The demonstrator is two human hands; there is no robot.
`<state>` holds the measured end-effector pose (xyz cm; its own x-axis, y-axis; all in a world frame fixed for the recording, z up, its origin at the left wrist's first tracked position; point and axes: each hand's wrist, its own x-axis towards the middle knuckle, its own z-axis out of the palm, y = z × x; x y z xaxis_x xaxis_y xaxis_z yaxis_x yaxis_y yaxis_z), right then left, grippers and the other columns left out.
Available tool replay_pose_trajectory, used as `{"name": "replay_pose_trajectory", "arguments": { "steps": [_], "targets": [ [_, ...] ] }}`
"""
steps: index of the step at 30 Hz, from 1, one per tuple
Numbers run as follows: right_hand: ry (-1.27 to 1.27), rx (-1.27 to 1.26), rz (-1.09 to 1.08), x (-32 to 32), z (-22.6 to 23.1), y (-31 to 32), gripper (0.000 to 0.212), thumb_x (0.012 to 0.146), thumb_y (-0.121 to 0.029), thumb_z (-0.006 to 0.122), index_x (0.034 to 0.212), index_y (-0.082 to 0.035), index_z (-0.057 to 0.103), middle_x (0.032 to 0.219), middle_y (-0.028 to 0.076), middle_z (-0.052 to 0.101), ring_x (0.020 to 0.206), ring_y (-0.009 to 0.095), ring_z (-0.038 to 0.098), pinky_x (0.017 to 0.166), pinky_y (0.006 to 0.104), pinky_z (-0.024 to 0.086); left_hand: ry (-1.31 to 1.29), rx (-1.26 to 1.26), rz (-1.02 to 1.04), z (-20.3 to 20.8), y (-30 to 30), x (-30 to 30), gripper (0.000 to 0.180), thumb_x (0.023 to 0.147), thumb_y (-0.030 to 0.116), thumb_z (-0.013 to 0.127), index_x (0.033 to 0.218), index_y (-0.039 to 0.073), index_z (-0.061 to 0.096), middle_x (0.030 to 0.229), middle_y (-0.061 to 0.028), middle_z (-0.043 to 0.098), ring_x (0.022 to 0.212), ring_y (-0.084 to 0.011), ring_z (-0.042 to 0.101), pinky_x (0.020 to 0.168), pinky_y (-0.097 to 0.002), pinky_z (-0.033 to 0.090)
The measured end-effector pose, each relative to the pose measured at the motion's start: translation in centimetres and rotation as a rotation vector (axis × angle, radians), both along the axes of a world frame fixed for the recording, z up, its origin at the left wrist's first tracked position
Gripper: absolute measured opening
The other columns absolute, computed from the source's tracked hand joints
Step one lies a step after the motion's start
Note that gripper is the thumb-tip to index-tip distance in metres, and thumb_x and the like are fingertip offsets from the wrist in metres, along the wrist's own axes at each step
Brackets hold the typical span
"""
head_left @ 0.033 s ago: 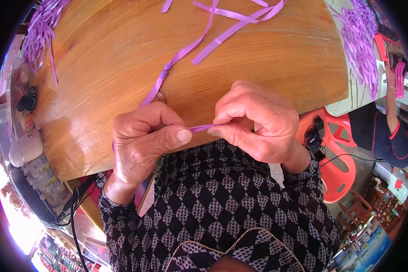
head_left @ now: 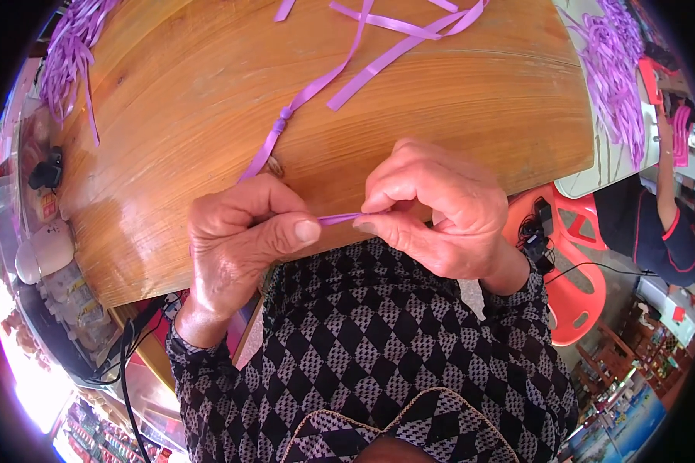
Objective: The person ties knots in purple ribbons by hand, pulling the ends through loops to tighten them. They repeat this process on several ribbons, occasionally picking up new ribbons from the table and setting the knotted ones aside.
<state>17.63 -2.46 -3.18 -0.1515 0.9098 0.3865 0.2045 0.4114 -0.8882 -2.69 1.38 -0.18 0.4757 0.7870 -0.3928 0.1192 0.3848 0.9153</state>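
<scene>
A purple ribbon (head_left: 337, 219) is stretched between my two hands at the near edge of the wooden table (head_left: 455, 116). My left hand (head_left: 247, 228) pinches it between thumb and forefinger. Across a short gap, my right hand (head_left: 436, 208) grips the ribbon's other part with thumb and fingertips, its remaining fingers curled. From behind my left hand a purple ribbon length (head_left: 309, 91) runs up the table, with small knots (head_left: 283, 117) in it. My fingers hide whatever lies inside each pinch.
Loose purple ribbons (head_left: 394, 65) lie at the table's far side. Ribbon bundles hang at the far left (head_left: 73, 62) and on a white surface at right (head_left: 614, 85). A red plastic chair (head_left: 575, 301) holding dark cables stands at right, near another person (head_left: 664, 231).
My left hand has shifted slightly to the left, so a little more ribbon shows between the hands. My right hand has barely moved.
</scene>
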Motion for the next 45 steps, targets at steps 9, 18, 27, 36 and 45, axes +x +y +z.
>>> {"name": "replay_pose_trajectory", "arguments": {
  "steps": [9,18,27,36,45],
  "targets": [
    [-0.131,0.200,-0.002,-1.4,-0.5,0.7,0.024,0.061,0.006,0.071,0.078,-0.002,0.056,0.069,0.007,0.056,0.056,0.020,0.051,0.046,0.0293,0.038,0.051,0.492,-0.044,0.5,-0.5,1.9,0.024,0.077,0.012,0.069,0.092,-0.005,0.059,0.091,-0.0051,0.060,0.073,-0.0106,0.055,0.067,-0.0230,0.045],
    [-0.095,0.010,0.029,-0.5,1.1,0.4,0.023,0.065,0.002,0.071,0.083,0.000,0.058,0.076,0.009,0.058,0.057,0.016,0.050,0.049,0.0256,0.039,-0.092,-0.287,-0.042,-0.3,0.4,1.3,0.017,0.079,0.013,0.068,0.085,-0.002,0.062,0.067,-0.0060,0.062,0.051,-0.0056,0.048,0.045,-0.0175,0.035],
    [0.114,-0.211,0.033,0.4,0.7,0.2,0.012,0.077,0.005,0.063,0.089,0.006,0.061,0.083,0.011,0.060,0.071,0.013,0.056,0.060,0.0225,0.043,-0.275,-0.477,0.032,-1.0,0.4,1.7,0.020,0.079,0.015,0.068,0.080,-0.003,0.061,0.063,-0.0090,0.060,0.047,-0.0074,0.046,0.042,-0.0177,0.033],
    [0.010,-0.103,0.039,0.1,1.2,0.4,0.007,0.077,0.007,0.061,0.084,0.006,0.061,0.077,0.011,0.060,0.067,0.013,0.057,0.057,0.0224,0.043,-0.330,-0.435,0.039,-1.0,0.0,1.9,0.016,0.082,0.011,0.064,0.087,-0.004,0.061,0.070,-0.0108,0.063,0.052,-0.0084,0.051,0.045,-0.0165,0.037],
    [0.038,-0.132,-0.004,0.0,0.7,0.2,0.009,0.076,0.008,0.061,0.084,0.006,0.061,0.076,0.010,0.059,0.064,0.012,0.056,0.054,0.0215,0.041,-0.317,-0.409,0.032,-1.4,0.0,1.8,0.015,0.083,0.008,0.061,0.092,-0.004,0.060,0.074,-0.0110,0.063,0.055,-0.0077,0.051,0.046,-0.0164,0.036]
  ]
}}
